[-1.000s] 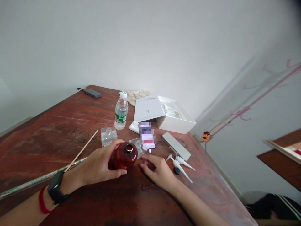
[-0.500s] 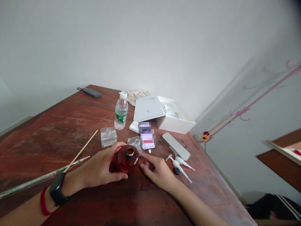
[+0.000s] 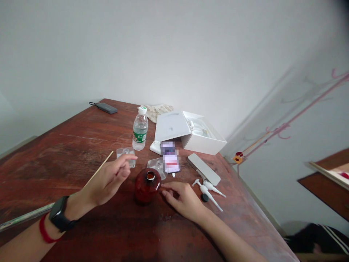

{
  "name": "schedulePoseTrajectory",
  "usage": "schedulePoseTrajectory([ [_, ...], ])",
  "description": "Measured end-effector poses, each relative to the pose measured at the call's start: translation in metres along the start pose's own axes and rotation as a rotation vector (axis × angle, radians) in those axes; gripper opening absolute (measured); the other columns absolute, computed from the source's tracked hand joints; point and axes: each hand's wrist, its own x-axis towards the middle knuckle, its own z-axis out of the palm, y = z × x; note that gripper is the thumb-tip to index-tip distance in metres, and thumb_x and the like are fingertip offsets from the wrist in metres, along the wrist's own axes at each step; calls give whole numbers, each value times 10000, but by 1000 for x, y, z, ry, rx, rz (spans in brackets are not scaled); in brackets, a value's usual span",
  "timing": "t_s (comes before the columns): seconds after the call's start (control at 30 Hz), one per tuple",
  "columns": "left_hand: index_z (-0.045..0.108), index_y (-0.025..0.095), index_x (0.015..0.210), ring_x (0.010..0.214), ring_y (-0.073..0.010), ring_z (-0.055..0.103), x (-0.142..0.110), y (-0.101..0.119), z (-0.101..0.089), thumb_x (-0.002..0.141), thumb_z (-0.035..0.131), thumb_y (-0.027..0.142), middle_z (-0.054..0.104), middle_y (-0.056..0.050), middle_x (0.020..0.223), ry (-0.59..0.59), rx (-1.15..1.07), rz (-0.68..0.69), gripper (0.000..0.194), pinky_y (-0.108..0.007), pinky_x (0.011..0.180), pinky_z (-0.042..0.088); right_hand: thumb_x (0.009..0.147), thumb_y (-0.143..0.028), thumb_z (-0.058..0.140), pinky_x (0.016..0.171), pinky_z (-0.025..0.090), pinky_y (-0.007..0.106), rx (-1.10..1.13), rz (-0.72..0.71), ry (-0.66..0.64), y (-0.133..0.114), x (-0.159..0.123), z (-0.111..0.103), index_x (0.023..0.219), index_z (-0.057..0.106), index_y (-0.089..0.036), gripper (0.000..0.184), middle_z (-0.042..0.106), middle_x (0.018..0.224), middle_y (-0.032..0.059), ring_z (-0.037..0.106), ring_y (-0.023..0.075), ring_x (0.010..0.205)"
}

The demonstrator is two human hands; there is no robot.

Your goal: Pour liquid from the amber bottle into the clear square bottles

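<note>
A dark red glass bottle (image 3: 147, 186) with an open neck stands upright on the wooden table (image 3: 81, 138), free of both hands. My left hand (image 3: 106, 180) hovers just left of it, fingers loosely stretched out, the fingertips at a small clear square glass bottle (image 3: 125, 154). It holds nothing. A black watch and a red band are on that wrist. My right hand (image 3: 182, 198) lies on the table right of the red bottle, fingers spread low, the fingertips near the bottle's base.
Behind stand a water bottle (image 3: 140, 128), an open white box (image 3: 191, 133), a phone (image 3: 171, 161), a second clear bottle (image 3: 156, 165) and a flat silver device (image 3: 204, 169). White pump heads (image 3: 209, 189) and a black cap (image 3: 205, 197) lie right. A wooden stick (image 3: 98, 169) and glass rod (image 3: 27, 216) lie left.
My left hand tipped the red bottle upright, let it go and moved left and back toward the clear square bottle. The right hand has barely shifted.
</note>
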Motion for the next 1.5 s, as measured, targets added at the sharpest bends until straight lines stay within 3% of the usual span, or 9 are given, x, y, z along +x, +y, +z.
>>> schedulePoseTrajectory([
  [0.07,704,205,1105,540,-194,566,0,-3,-5,1121,301,667,573,33,616,67,-9,-12,613,-303,568,414,1005,-239,634,653,472,248,-7,-6,1,1,0,1,1136,857,-196,261,801,859,51,676,172,702],
  [0.13,714,222,974,516,-190,557,0,-6,-7,1117,325,635,573,29,581,118,-26,-8,585,-306,557,400,1007,-234,635,658,480,251,-18,-14,-4,2,0,1,1125,858,-199,254,809,871,54,683,175,712],
  [0.4,703,237,845,498,-195,520,4,-12,-5,1098,280,662,511,34,515,254,-9,-88,651,-322,570,402,1018,-231,636,669,496,249,-22,-40,-14,3,0,1,1106,852,-205,235,799,859,41,683,174,720],
  [0.63,705,233,839,513,-190,528,5,-13,-8,1104,306,583,526,36,531,290,8,-103,593,-319,585,402,1015,-218,634,672,487,246,-23,-40,-23,0,0,-1,1116,854,-219,243,791,846,30,675,167,708],
  [1.17,668,226,750,429,-163,499,8,-5,-3,1098,358,648,495,47,467,259,-69,-140,629,-276,468,383,1025,-211,630,688,503,254,-29,-42,-46,-1,-1,-2,1094,845,-215,226,806,890,38,679,167,712],
  [1.37,642,227,801,370,-145,441,5,-1,2,1107,381,554,480,64,448,195,-199,-219,519,-248,397,345,1024,-207,641,696,508,254,-34,-43,-45,-3,-1,-3,1082,845,-218,213,812,900,40,690,168,721],
  [1.5,640,216,804,369,-131,421,3,-1,3,1114,396,554,467,72,439,144,-236,-177,520,-236,409,332,1027,-209,650,699,522,247,-30,-57,-38,-2,-1,-2,1102,845,-230,210,822,901,31,697,165,717],
])
